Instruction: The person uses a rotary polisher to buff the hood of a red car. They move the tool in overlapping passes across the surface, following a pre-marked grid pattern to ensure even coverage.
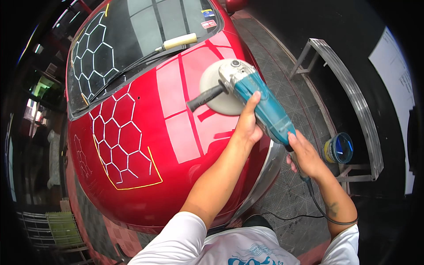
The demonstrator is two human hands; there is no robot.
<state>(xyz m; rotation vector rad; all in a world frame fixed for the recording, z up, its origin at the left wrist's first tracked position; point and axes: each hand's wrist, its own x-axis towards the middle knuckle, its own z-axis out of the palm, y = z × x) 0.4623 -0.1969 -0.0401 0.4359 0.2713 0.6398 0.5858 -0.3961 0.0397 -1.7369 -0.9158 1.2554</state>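
Observation:
Both my hands hold a teal corded polisher (265, 104) over the right side of a red car bonnet (137, 198). My left hand (249, 121) wraps the middle of its body, thumb on top. My right hand (304, 154) grips the rear handle, where the black cord (311, 190) comes out. A round pale pad (216, 84) sits under the metal head and looks blurred; whether it touches the paint I cannot tell. The black side handle (206, 97) sticks out to the left with no hand on it.
A cream bottle (179, 42) lies at the windscreen base by the wiper (115, 78). Hexagon light reflections (117, 128) show on the bonnet. To the right stand a metal bench (353, 97) and a bucket (339, 149). The cord loops around my right forearm and down toward the floor (282, 194).

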